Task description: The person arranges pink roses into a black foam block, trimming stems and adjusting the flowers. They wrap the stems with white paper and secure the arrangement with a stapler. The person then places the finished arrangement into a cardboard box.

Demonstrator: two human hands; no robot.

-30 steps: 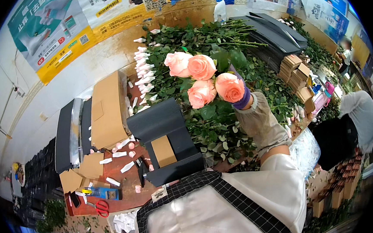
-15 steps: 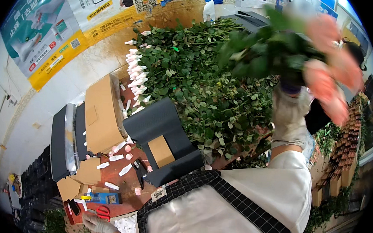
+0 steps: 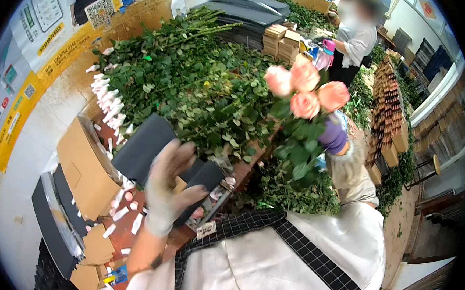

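My right hand (image 3: pixel 344 161), in a whitish glove with purple over the fingers, is closed around the stems of a few coral-pink roses (image 3: pixel 304 89). Their blooms point up, and green leaves hang below beside the glove. My left hand (image 3: pixel 169 184), also gloved, is empty with fingers spread, slightly blurred. It hovers in front of a dark grey folded sheet (image 3: pixel 143 146) on the table and hides part of it. Beyond both hands lies a broad heap of leafy rose stems (image 3: pixel 201 88), with white-sleeved buds (image 3: pixel 108 102) along its left side.
A cardboard box (image 3: pixel 86 168) stands left on the red table (image 3: pixel 121 228), among loose white sleeves and petals. Dark stacked sheets (image 3: pixel 240 18) and small cartons (image 3: pixel 279 42) sit at the back. Another person (image 3: pixel 357 39) works back right. Packed rows (image 3: pixel 386 118) line the right-hand floor.
The roses have come down and left, and their blooms now point upward. My left hand has risen from beside the red scissors to the dark sheet. The view has turned right.
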